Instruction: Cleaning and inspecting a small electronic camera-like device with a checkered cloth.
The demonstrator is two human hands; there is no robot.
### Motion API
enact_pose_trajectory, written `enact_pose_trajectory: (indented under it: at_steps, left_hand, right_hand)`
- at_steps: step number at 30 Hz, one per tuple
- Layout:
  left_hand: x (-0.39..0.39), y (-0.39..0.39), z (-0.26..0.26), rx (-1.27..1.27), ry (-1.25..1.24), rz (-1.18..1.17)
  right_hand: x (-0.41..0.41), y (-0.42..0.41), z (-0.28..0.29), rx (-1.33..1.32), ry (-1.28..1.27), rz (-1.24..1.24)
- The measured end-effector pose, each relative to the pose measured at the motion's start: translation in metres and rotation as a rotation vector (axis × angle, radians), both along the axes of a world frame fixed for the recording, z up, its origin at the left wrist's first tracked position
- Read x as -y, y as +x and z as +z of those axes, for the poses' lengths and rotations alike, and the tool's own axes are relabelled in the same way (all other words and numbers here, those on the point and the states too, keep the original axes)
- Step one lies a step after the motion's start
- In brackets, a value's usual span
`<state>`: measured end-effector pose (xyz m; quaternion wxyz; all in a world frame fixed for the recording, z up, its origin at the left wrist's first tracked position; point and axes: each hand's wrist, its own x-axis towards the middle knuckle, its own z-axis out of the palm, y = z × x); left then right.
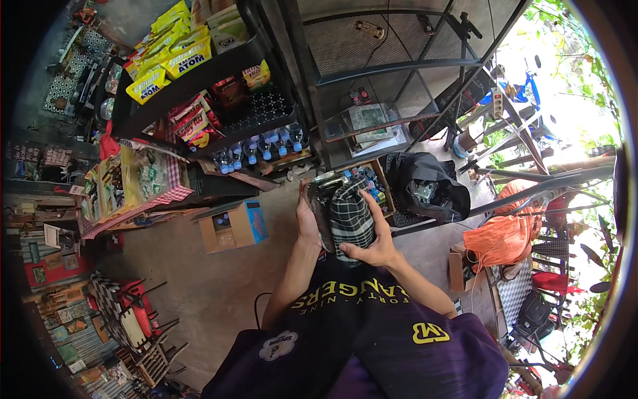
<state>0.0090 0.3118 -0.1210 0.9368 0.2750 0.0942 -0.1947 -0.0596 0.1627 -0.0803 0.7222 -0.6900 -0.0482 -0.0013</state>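
A folded dark checked cloth [353,219] with white lines is held up in front of my chest, between both hands. My right hand [378,237] grips its right side, with the thumb across the lower front and the fingers along the edge. Against the cloth's left side lies a dark bundle in clear, shiny plastic [321,207]. My left hand [306,219] supports that plastic bundle from the left, its fingers partly hidden behind it. Whether the cloth is partly inside the plastic, I cannot tell.
Ahead stand a black shelf [209,55] with yellow snack packs and bottles, and a metal mesh rack [369,72]. An open cardboard box [232,227] is on the floor at left. A black bag [426,187] and orange cloth [503,229] are at right.
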Motion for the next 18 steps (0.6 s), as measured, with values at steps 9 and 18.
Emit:
enact_pose_trajectory:
  at_steps: [9, 18]
  left_hand:
    - [0.007, 0.003, 0.017, -0.068, 0.101, 0.23]
    - [0.005, -0.006, 0.02, -0.064, -0.184, -0.121]
  right_hand:
    - [-0.006, -0.003, -0.003, 0.047, -0.102, -0.093]
    - [-0.012, 0.017, 0.033, 0.337, -0.451, -0.066]
